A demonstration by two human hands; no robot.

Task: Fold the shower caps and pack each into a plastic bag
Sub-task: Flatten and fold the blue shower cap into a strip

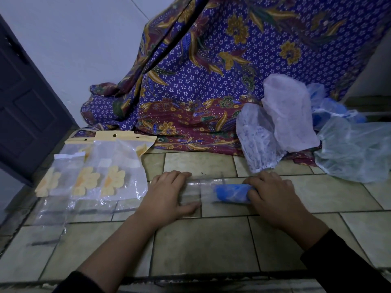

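Pressing on the clear plastic bag (196, 187), left hand (171, 191) lies flat, fingers straight and spread, pinning the bag's left end to the tiled floor (201, 246). Right hand (273, 195): fingers curled round the folded blue shower cap (231, 192), which sits at the bag's right end; how far inside it is cannot be told. Both are mid-floor.

Surroundings:
- left edge: stack of empty bags (118, 172) with yellow flower cards, just beside the left hand; dark door (27, 102) behind.
- far edge: patterned cloth (201, 81), draped.
- far right corner: loose caps (289, 115) heaped, the nearest just beyond the right hand.
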